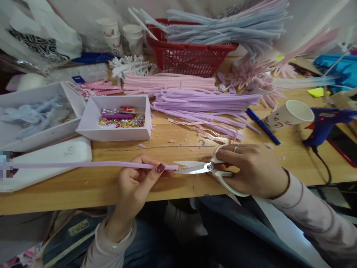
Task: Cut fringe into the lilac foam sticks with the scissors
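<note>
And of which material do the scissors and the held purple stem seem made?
Scissors: blades look like polished metal, given their shine; the smooth cream handles are probably plastic. Purple stem: matte and soft-edged, perhaps fuzzy fibre; any core is hidden.

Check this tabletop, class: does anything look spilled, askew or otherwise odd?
A thin, seemingly bare stem lies beyond the scissors, odd because it lacks the fluff of the piled lilac pipe cleaners. Fluff scraps are also scattered untidily across the wooden table, resembling trimmings.
</note>
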A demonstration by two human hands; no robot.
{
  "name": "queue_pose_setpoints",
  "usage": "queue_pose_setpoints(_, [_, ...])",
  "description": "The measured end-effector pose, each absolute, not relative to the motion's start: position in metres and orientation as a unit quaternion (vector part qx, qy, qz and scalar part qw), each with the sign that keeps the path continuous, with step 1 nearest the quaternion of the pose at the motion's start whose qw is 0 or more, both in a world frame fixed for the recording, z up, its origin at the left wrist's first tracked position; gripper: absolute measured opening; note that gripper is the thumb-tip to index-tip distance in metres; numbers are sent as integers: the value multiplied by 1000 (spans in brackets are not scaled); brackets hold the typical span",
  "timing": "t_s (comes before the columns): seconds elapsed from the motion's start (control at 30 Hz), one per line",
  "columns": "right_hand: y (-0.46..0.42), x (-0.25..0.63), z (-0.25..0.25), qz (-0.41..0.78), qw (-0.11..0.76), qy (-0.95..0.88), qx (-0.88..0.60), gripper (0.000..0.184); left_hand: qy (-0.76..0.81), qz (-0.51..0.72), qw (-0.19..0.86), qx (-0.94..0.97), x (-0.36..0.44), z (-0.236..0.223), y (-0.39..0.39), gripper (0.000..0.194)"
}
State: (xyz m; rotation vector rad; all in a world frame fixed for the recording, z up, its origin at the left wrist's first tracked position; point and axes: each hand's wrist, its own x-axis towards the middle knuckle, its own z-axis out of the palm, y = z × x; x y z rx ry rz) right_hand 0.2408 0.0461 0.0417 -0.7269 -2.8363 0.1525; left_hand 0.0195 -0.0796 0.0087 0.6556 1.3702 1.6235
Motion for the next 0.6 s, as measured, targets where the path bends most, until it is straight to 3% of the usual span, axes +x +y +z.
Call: queue_pose_setpoints(0.6, [47,246,34,31,104,-962,-249,27,553,645,444,285,14,3,-79,24])
